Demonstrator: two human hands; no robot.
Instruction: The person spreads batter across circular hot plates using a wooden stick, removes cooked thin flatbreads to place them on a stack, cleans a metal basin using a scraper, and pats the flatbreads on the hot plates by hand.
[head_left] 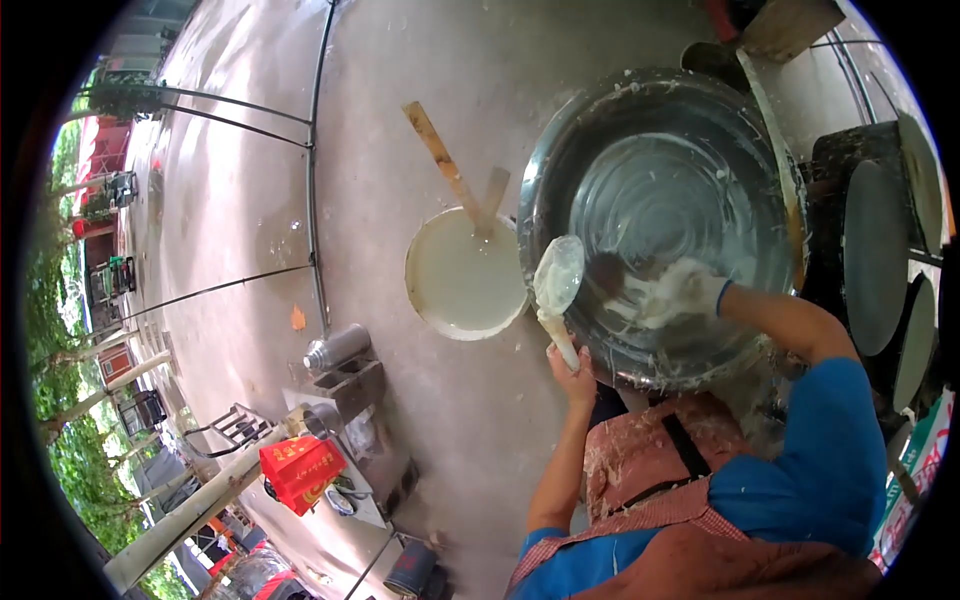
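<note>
My left hand (573, 375) is closed around the pale handle of a ladle (560, 272). The ladle's wet, whitish bowl points away from me, over the near-left rim of a large metal basin (545, 150). Inside the basin, my right hand (685, 293) wears a white glove and reaches low over the shiny bottom. White streaks and wet residue surround it. Its fingers are blurred, so their pose and anything in them cannot be made out. Left of the basin stands a round bucket (412, 285) of cloudy whitish liquid, with a wooden paddle (440, 155) leaning in it.
A long, residue-covered stick (775, 140) lies along the basin's right rim. Dark round-topped containers (875, 260) stand close on the right. A metal flask (338, 348), a red bag (300, 472) and a dark hose (312, 180) are on the left. The concrete floor looks wet in places.
</note>
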